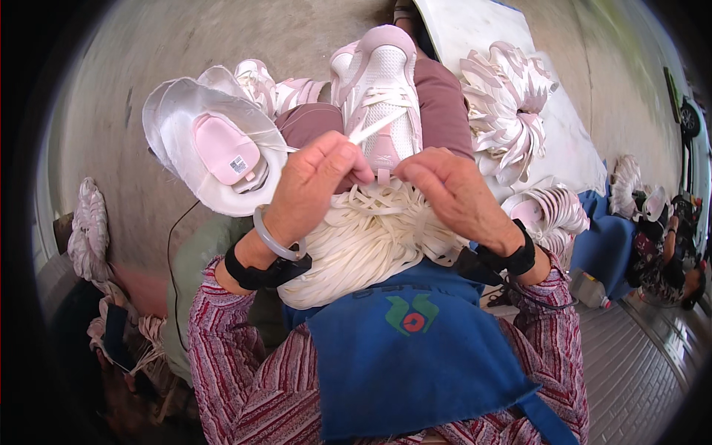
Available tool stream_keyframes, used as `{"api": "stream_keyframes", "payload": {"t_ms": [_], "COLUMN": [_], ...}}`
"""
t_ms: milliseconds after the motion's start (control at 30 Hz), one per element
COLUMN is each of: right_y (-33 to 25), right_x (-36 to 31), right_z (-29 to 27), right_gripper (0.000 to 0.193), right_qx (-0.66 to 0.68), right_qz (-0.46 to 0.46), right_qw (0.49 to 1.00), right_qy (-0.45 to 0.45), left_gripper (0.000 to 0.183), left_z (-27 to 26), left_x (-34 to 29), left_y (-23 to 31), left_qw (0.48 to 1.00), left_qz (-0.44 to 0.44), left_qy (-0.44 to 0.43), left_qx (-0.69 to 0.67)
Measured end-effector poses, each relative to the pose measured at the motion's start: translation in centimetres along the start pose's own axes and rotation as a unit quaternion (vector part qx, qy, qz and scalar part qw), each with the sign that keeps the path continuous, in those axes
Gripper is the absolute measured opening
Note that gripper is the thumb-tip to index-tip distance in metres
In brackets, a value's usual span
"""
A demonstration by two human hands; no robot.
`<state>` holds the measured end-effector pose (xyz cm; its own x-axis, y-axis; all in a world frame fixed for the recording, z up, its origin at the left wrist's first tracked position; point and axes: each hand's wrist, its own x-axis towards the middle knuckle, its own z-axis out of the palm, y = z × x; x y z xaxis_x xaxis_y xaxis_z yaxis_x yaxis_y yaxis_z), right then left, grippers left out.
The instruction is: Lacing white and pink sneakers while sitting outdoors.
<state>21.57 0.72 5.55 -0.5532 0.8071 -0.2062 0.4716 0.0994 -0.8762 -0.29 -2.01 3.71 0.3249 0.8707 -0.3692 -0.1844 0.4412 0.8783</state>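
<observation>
A white and pink shoe upper [382,96] lies across my lap, toe pointing away, with white lace crossing its front. My left hand [315,178] is closed beside its near left edge, and a flat white shoelace [378,126] runs from the fingers up to the eyelets. At the near right edge, my right hand [449,189] pinches with thumb and forefinger close to the small pink tab [383,176]; what lies in that pinch is hidden. Below both hands, a big heap of loose cream laces [363,245] rests on my blue apron [415,356].
Nested white uppers with a pink insole [226,148] stand at left. A ring of uppers [508,111] lies on a white board [475,30] at right, with more stacked uppers [549,215] nearer. Another person [671,267] sits far right. A dark cord [172,259] hangs at left.
</observation>
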Motion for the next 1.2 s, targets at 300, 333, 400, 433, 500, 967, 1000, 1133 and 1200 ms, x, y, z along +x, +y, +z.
{"api": "stream_keyframes", "payload": {"t_ms": [300,333,400,433,500,967,1000,1133,1200], "right_y": [-0.2,1.1,2.2,2.6,3.5,11.9,12.0,13.7,15.6], "right_x": [3.8,3.5,3.2,2.9,1.9,0.6,0.3,1.0,1.5], "right_z": [2.0,1.7,1.4,0.7,-2.1,-8.0,-8.4,-9.2,-9.5], "right_gripper": [0.041,0.038,0.026,0.026,0.022,0.013,0.014,0.014,0.018], "right_qx": [0.566,0.573,0.586,0.584,0.441,0.509,0.520,0.550,0.569], "right_qz": [0.299,0.261,0.230,0.233,0.260,0.274,0.256,0.223,0.190], "right_qw": [0.768,0.777,0.776,0.777,0.859,0.806,0.801,0.780,0.778], "right_qy": [0.006,-0.022,-0.035,-0.031,-0.014,0.127,0.152,0.198,0.189], "left_gripper": [0.025,0.026,0.027,0.027,0.026,0.012,0.012,0.025,0.040], "left_z": [3.3,2.6,-0.1,-1.5,-5.2,-27.0,-27.7,-36.6,-38.0], "left_x": [-0.4,-0.6,-1.4,-1.3,-1.0,-8.1,-9.1,-17.2,-18.7], "left_y": [-0.2,0.0,0.6,0.9,1.5,8.0,8.2,9.0,9.3], "left_qw": [0.987,0.988,0.990,0.996,0.996,0.772,0.775,0.738,0.744], "left_qz": [-0.031,-0.003,-0.026,-0.008,0.086,0.285,0.284,0.386,0.441], "left_qy": [-0.157,-0.149,-0.121,-0.064,0.017,0.489,0.486,0.475,0.381], "left_qx": [0.012,0.033,0.061,0.059,0.003,-0.288,-0.286,-0.285,-0.328]}}
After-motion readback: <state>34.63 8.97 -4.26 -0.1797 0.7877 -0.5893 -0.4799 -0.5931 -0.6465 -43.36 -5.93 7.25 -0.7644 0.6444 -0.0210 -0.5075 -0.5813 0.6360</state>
